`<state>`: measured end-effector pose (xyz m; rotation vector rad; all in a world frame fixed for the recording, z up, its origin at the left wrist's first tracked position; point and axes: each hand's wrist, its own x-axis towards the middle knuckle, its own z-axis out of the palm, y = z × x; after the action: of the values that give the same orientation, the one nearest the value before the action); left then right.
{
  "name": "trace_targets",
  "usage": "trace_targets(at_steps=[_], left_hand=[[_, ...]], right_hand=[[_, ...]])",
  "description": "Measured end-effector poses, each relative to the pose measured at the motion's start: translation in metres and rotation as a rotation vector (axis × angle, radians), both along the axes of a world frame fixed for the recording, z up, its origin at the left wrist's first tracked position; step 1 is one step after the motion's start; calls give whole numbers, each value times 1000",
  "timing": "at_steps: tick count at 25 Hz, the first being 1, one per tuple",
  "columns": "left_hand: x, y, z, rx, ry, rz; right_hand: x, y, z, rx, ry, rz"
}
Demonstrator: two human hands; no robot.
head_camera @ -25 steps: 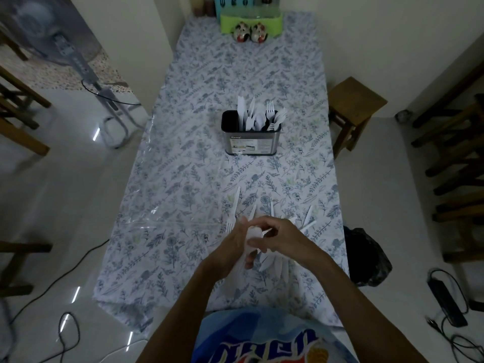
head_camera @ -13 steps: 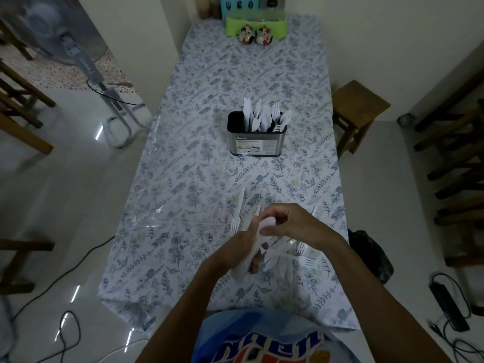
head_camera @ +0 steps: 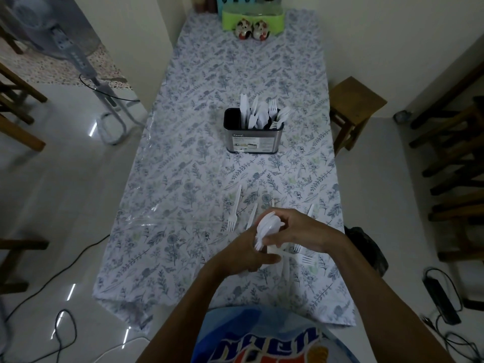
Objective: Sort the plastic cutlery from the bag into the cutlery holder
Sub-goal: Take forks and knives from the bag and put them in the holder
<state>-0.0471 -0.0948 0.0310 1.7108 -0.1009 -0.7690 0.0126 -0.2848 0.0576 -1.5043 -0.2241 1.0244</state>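
A bunch of white plastic spoons [head_camera: 267,226] is gripped between both hands above the near end of the table [head_camera: 183,179]. Right hand [head_camera: 298,231] is curled over the spoon bowls, fingers closed on top; left hand [head_camera: 246,255] is wrapped around the handles below. Loose cutlery is left on the cloth around the fingers — a fork [head_camera: 234,212] just left of them, another fork [head_camera: 305,259] just right. Cutlery holder [head_camera: 252,137] is seen well beyond the fingertips, partly filled — knives, spoons and forks upright.

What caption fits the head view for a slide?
Both hands, left and right, bunch white plastic spoons above loose forks; cutlery holder stands beyond.
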Motion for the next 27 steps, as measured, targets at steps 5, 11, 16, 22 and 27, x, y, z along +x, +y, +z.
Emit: trace_targets(at_steps=[5, 11, 16, 22, 27], left_hand=[[4, -1, -12, 108, -52, 138], [10, 3, -27, 190, -41, 158], [8, 3, -32, 249, -147, 117], [13, -3, -31, 206, -98, 182], [11, -8, -40, 154, -85, 268]], right_hand=[[-5, 10, 3, -38, -79, -65], [-2, 17, 0, -93, -164, -244], [8, 17, 4, -98, -154, -209], [-6, 20, 0, -131, -95, -162], [-6, 23, -7, -241, -67, -186]])
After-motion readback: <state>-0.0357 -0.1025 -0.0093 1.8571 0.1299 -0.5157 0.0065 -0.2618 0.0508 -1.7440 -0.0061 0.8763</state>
